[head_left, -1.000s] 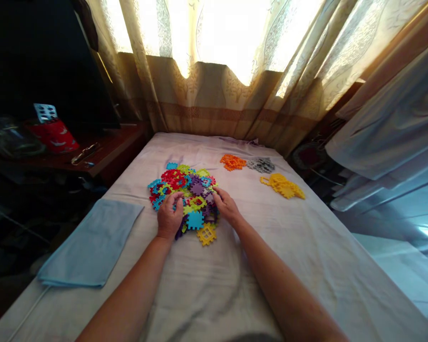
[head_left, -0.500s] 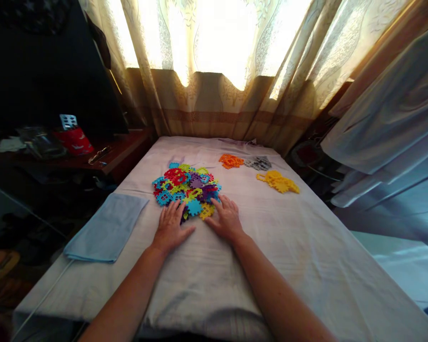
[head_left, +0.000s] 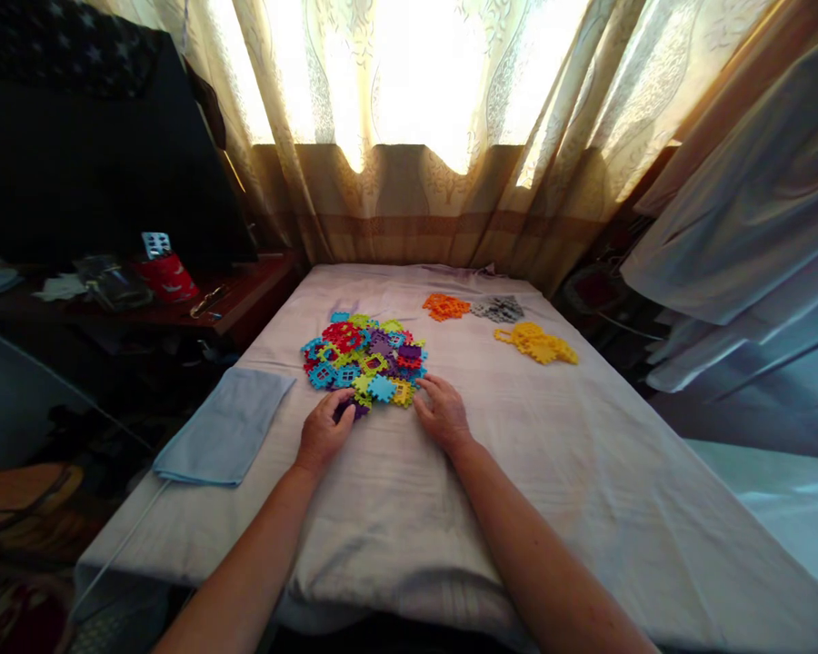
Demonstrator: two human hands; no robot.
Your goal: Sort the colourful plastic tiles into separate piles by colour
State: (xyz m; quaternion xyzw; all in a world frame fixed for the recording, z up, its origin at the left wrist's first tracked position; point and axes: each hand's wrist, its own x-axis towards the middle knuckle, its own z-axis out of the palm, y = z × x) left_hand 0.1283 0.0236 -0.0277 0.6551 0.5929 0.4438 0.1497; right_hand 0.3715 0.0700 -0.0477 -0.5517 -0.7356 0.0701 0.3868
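Observation:
A mixed heap of toothed plastic building pieces (head_left: 364, 354) in blue, red, lime, purple and yellow lies on the sheet-covered surface. At its near left edge, my left hand (head_left: 324, 431) curls its thumb and fingers about a purple building piece (head_left: 360, 409). My right hand (head_left: 444, 416) rests at the heap's near right edge, its fingers stretched and holding nothing visible. Closest to its fingertips are a yellow building piece (head_left: 402, 392) and a light blue building piece (head_left: 382, 389).
Sorted piles of orange pieces (head_left: 445, 307), grey pieces (head_left: 501, 310) and yellow pieces (head_left: 538, 343) lie at the far right. A folded blue cloth (head_left: 224, 427) is on the left. Beyond it, a dark side table (head_left: 259, 282) carries a red cup (head_left: 168, 278). Curtains hang behind.
My left hand's fingers have gone from spread over the heap to curled around the purple piece. My right hand has drawn slightly off the heap. The view has shifted a little.

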